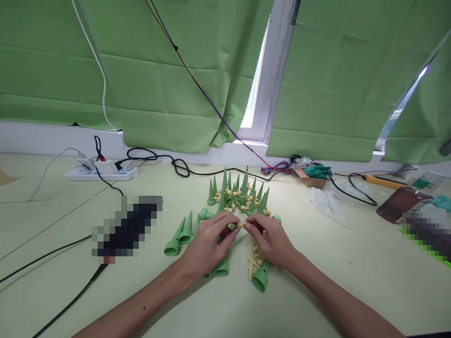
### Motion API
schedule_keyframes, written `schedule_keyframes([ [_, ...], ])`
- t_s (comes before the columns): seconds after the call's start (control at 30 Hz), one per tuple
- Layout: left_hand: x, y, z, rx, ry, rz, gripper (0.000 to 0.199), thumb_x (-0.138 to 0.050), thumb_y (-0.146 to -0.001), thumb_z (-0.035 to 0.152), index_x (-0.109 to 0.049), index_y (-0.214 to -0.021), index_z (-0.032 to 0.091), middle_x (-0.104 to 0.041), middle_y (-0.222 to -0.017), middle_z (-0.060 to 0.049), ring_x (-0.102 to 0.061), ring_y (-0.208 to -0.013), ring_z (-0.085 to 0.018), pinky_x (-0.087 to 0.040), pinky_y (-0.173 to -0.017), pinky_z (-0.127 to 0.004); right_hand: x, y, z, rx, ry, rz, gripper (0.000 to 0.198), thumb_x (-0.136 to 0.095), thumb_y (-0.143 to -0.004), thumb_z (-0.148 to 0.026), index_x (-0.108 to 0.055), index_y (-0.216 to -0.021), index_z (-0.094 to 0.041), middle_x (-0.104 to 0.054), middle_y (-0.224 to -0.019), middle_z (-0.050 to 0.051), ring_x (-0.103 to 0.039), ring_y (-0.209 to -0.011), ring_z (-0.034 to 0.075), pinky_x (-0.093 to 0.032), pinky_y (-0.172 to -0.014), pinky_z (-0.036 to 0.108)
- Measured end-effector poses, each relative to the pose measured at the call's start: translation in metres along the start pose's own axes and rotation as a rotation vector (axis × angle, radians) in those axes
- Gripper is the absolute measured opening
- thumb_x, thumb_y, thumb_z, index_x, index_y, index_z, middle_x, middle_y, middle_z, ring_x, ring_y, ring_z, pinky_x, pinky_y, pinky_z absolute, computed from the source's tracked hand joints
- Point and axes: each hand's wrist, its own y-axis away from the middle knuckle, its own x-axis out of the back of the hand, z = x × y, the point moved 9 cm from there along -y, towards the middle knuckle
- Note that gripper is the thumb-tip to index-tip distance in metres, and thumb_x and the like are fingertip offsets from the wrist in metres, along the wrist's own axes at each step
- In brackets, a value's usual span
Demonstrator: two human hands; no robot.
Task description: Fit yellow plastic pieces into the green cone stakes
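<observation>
In front of me, my left hand (pixel 213 239) is closed around a green cone-shaped spike (pixel 231 226), mostly hidden by the fingers. Fingertips of my right hand (pixel 269 237) pinch a small yellow plastic fitting (pixel 241 225) right beside it; whether the two parts join is not clear. Several green spikes (pixel 172 246) lie left of my left hand, and another hollow-ended spike (pixel 260 279) lies below my right hand. Loose yellow T-shaped fittings (pixel 250 267) are piled there too. Beyond both hands, a cluster of green spikes (pixel 244 190) stands upright with yellow fittings among them.
A white power strip (pixel 102 173) with black cables sits at the back left. A blurred dark object (pixel 130 227) lies on the left. At the back right are a small cardboard box (pixel 310 178), clear plastic bags (pixel 327 204) and a reddish-brown bottle (pixel 401 205).
</observation>
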Motion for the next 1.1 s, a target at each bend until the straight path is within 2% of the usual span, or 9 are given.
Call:
schedule_keyframes([
  [0.13,0.003,0.000,-0.005,0.048,0.046,0.028,0.015,-0.053,-0.096,0.022,-0.065,-0.105,0.022,-0.062,-0.109,-0.007,-0.063,-0.091,-0.017,-0.054,-0.062,-0.023,0.002,0.000,-0.003,0.012,0.004,0.036,0.020,-0.048,-0.098,-0.030,-0.057,-0.083,-0.019,-0.053,-0.064,-0.002,-0.045,-0.054,0.012,-0.038,-0.054,0.024],
  [0.23,0.002,0.000,-0.008,0.100,0.069,0.014,0.015,-0.054,-0.095,0.023,-0.067,-0.103,0.022,-0.062,-0.109,-0.006,-0.063,-0.094,-0.017,-0.056,-0.063,-0.024,0.003,0.001,-0.005,0.029,0.014,0.038,0.020,-0.048,-0.098,-0.030,-0.057,-0.084,-0.019,-0.053,-0.064,-0.002,-0.046,-0.054,0.012,-0.038,-0.054,0.024],
  [0.37,0.001,-0.002,-0.009,0.125,0.095,-0.005,0.015,-0.053,-0.095,0.023,-0.067,-0.102,0.022,-0.063,-0.106,-0.006,-0.065,-0.091,-0.017,-0.057,-0.064,-0.024,0.004,0.000,-0.005,0.035,0.042,0.041,0.022,-0.048,-0.099,-0.030,-0.059,-0.084,-0.019,-0.056,-0.065,-0.001,-0.048,-0.054,0.013,-0.039,-0.054,0.025],
  [0.47,0.001,-0.002,-0.008,0.111,0.087,0.006,0.015,-0.052,-0.095,0.022,-0.066,-0.102,0.022,-0.064,-0.105,-0.006,-0.066,-0.087,-0.016,-0.057,-0.064,-0.025,0.010,0.001,-0.005,0.018,0.048,0.099,0.022,-0.048,-0.099,-0.031,-0.059,-0.084,-0.019,-0.057,-0.065,0.000,-0.049,-0.055,0.013,-0.040,-0.054,0.025],
  [0.57,0.000,-0.001,-0.009,0.102,0.049,0.014,0.016,-0.053,-0.095,0.022,-0.062,-0.108,0.022,-0.066,-0.105,-0.005,-0.066,-0.077,-0.014,-0.058,-0.066,-0.027,0.018,0.003,-0.008,0.019,0.022,0.185,0.016,-0.051,-0.097,-0.031,-0.060,-0.093,-0.019,-0.058,-0.068,0.001,-0.051,-0.057,0.014,-0.041,-0.053,0.025],
  [0.63,-0.001,0.001,-0.009,0.091,0.016,0.015,0.022,-0.054,-0.094,0.021,-0.059,-0.115,0.022,-0.067,-0.107,-0.005,-0.067,-0.075,-0.014,-0.058,-0.069,-0.029,0.020,0.005,-0.015,0.072,0.017,0.207,0.014,-0.054,-0.096,-0.031,-0.060,-0.098,-0.019,-0.057,-0.069,0.001,-0.051,-0.059,0.014,-0.042,-0.054,0.026],
  [0.77,-0.004,0.005,-0.006,0.050,-0.010,-0.008,0.035,-0.054,-0.089,0.012,-0.052,-0.123,0.022,-0.068,-0.108,-0.006,-0.067,-0.078,-0.015,-0.058,-0.072,-0.030,0.011,0.007,-0.036,0.237,0.050,0.144,0.014,-0.061,-0.093,-0.029,-0.062,-0.104,-0.020,-0.057,-0.073,0.001,-0.052,-0.061,0.015,-0.042,-0.057,0.027],
  [0.83,-0.006,0.006,-0.004,0.030,-0.017,-0.028,0.039,-0.053,-0.087,0.008,-0.050,-0.123,0.022,-0.068,-0.106,-0.005,-0.066,-0.076,-0.015,-0.057,-0.071,-0.028,0.007,0.008,-0.040,0.276,0.062,0.124,0.014,-0.062,-0.092,-0.027,-0.062,-0.105,-0.020,-0.059,-0.075,0.002,-0.054,-0.064,0.016,-0.043,-0.059,0.028],
  [1.1,-0.016,0.009,0.000,0.000,-0.036,-0.115,0.043,-0.050,-0.089,0.006,-0.046,-0.126,0.027,-0.064,-0.101,-0.002,-0.062,-0.079,-0.014,-0.052,-0.072,-0.025,0.003,0.008,-0.038,0.249,0.088,0.134,0.012,-0.053,-0.096,-0.020,-0.064,-0.101,-0.020,-0.057,-0.075,0.003,-0.054,-0.065,0.017,-0.043,-0.058,0.028],
])
